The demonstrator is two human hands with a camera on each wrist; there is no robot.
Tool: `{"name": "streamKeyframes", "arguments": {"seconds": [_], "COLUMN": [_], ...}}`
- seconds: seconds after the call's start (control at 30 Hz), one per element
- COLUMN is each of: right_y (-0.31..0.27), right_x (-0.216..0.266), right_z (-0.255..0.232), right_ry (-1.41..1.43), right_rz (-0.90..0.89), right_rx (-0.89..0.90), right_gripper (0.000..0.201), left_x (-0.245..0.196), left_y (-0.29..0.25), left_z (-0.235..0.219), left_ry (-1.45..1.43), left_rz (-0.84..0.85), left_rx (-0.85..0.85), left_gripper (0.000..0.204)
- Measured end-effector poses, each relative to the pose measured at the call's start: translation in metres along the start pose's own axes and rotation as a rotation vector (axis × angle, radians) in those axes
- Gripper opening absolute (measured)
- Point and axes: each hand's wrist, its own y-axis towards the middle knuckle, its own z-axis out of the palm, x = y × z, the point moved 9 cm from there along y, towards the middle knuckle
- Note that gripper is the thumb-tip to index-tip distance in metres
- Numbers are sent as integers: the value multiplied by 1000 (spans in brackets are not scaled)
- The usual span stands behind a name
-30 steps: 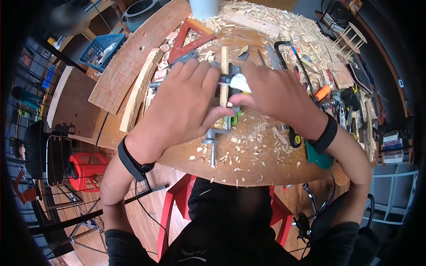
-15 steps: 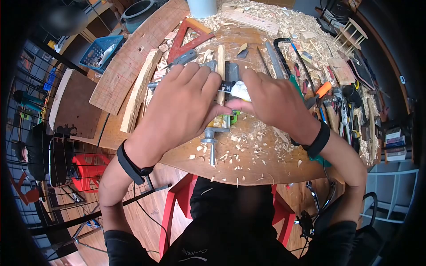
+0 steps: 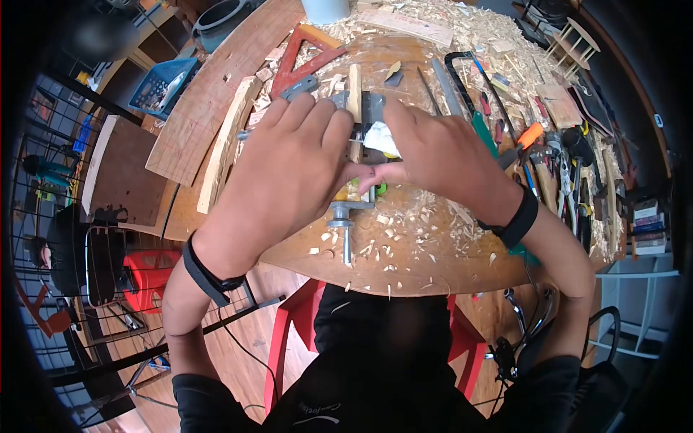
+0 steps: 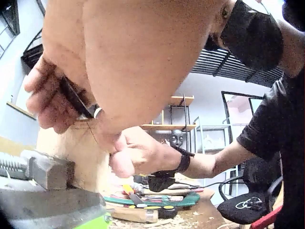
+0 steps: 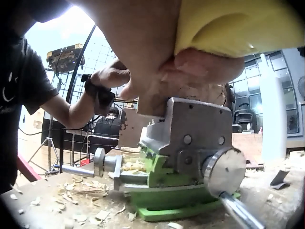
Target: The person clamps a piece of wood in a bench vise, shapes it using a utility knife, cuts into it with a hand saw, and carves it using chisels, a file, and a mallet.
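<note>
A wooden strip [image 3: 354,85] is clamped in a metal vise [image 5: 190,138] with a green base. Across the strip lies a knife [image 3: 380,138], its handle partly wrapped in white with yellow showing. My right hand [image 3: 449,155] grips the yellow handle [image 5: 248,26]. On the other side my left hand [image 3: 292,162] curls its fingers round the dark end [image 4: 76,98] of the knife. Both thumbs come together on the near side of the strip. In the head view the hands hide most of the vise and part of the blade.
Wood shavings [image 3: 393,234] litter the table. To the left lie a rough wooden bar [image 3: 229,144], a long board [image 3: 216,101] and a red triangular frame [image 3: 289,68]. Pliers [image 3: 567,184], an orange-handled tool [image 3: 530,135] and other hand tools lie to the right.
Both hands have drawn the knife along the strip toward my body. The thumbs have come together. The head view has tilted slightly down.
</note>
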Motion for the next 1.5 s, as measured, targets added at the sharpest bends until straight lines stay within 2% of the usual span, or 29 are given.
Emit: {"name": "streamKeyframes", "arguments": {"seconds": [0.2,0.3,0.4,0.53,0.7,0.93,1.5], "right_y": [-10,-9,-2,-1,-5,-8,-20], "right_x": [7,8,2,2,0,1,6], "right_z": [5,0,0,0,6,8,10], "right_ry": [-94,-136,-184,-174,-87,-60,18], "right_rz": [26,-32,13,8,76,138,205], "right_rx": [-55,-112,-57,-54,-27,35,-30], "right_gripper": [57,58,57,56,54,51,46], "left_x": [-7,-3,-1,-2,4,3,-8], "left_y": [-5,-7,-1,-3,-3,-1,1], "left_z": [0,4,-2,2,4,2,-3], "left_ry": [100,50,57,119,12,5,155], "left_rz": [-12,-32,-5,-1,-60,-39,27], "left_rx": [-77,8,-55,-91,3,3,-49], "left_gripper": [34,41,44,47,47,45,39]}}
